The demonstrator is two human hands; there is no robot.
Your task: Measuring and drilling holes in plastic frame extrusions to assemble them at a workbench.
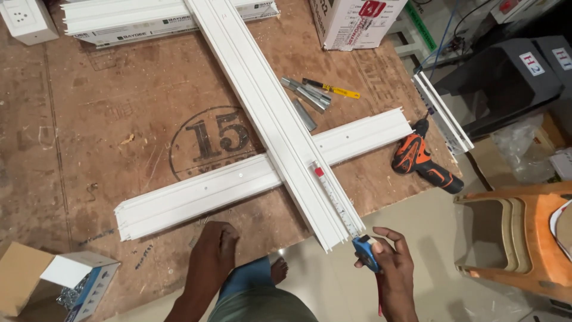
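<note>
1. Down at the near-left corner, a small open cardboard box (pixel 56 280) w/ blue side is seen; metal screws are held inside it.
2. A larger white cardboard carton (pixel 348 21) w/ red print is stood at the far edge; contents can't be told.
3. Everything is laid on a worn brown plywood worktop (pixel 107 119) bearing a round stamped mark; pale tiled floor is seen below, an orange plastic stool (pixel 524 238) to the right.
4. An orange-black cordless drill (pixel 420 158) is laid near the right edge; grey metal pieces and a yellow-handled tool (pixel 330 89) lie beside the long strip.
5. A long white plastic channel strip (pixel 271 113) is run diagonally, far-left to near-right, its near end overhanging the edge. It's crossed over a second white channel length (pixel 196 194) lying left-low to right-high.
6. A blue tape measure (pixel 365 250) is gripped by the right hand (pixel 393 268), fingers closed round the case; its blade is pulled out along the strip's near end, same axis.
7. The left hand (pixel 213 253) is pressed on the worktop edge, fingers curled, nothing held.
</note>
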